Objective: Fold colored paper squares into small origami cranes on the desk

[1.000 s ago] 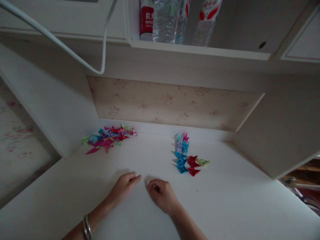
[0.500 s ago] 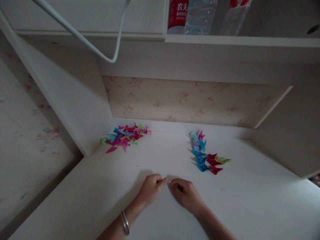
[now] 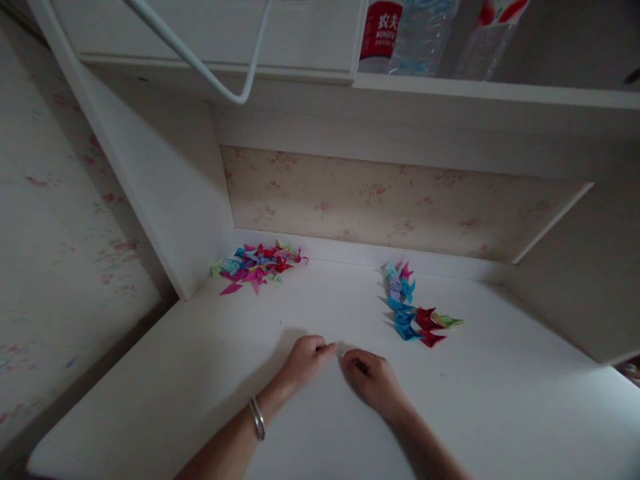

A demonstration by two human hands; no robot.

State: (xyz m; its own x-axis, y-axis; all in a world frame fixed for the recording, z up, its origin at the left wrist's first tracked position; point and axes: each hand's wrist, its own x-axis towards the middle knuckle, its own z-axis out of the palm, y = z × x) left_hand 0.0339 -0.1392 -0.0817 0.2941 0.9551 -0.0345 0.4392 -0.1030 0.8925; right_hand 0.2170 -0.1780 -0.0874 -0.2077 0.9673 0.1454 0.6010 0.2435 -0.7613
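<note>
At one o'clock from the middle of the view, a bottle with a red label (image 3: 381, 30) stands on a white shelf (image 3: 500, 92), a clear bottle (image 3: 423, 37) just beside it on the two o'clock side. Farther that way is another clear bottle (image 3: 487, 40) with a red-and-white label, the tops of all three out of frame. A white cabinet front (image 3: 310, 33) spreads from eleven to twelve, and a bent white tube (image 3: 241, 99) hangs in front of it. Below runs a floral wallpaper panel (image 3: 325, 193) — pinkish flowers on beige — from ten to three. More flowered wall (image 3: 75, 267) lies at nine, beyond a white side panel (image 3: 155, 167).
</note>
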